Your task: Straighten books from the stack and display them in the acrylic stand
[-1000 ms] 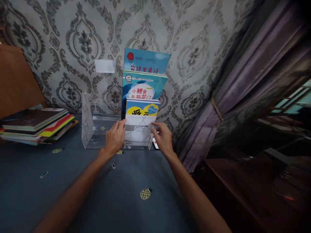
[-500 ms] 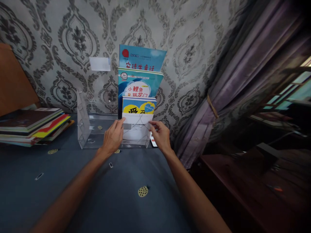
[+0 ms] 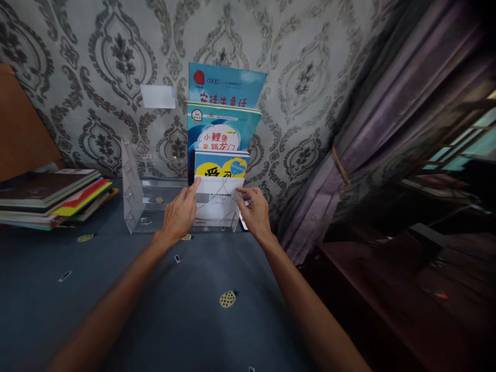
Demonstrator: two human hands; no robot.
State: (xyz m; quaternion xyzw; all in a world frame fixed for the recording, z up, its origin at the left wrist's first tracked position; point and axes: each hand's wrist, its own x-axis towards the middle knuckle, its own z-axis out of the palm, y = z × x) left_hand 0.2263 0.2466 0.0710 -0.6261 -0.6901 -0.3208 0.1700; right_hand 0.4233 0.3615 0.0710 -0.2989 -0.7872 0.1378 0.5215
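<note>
A clear acrylic rack (image 3: 132, 199) with stepped tiers stands against the wall. In the right half of its front tier is a white booklet (image 3: 217, 209), upright and leaning back. My left hand (image 3: 180, 213) is at the booklet's left edge, its index finger on the upper left corner and the other fingers curled. With bent fingertips, my right hand (image 3: 253, 209) pinches the right edge. Behind the booklet rise a yellow-and-blue book (image 3: 220, 163), a teal book (image 3: 225, 121) and a taller blue book (image 3: 228, 85).
A stack of books (image 3: 50, 199) lies at the left beside a brown board (image 3: 23, 124). A white label (image 3: 158, 96) shows above the rack's left half. Partly hidden behind my right hand is a phone-like object (image 3: 244, 223). A purple curtain (image 3: 310, 222) hangs at the right.
My left index finger has slid up to the booklet's top corner and straightened. The right hand keeps its place at the edge. The whole view has shifted slightly.
</note>
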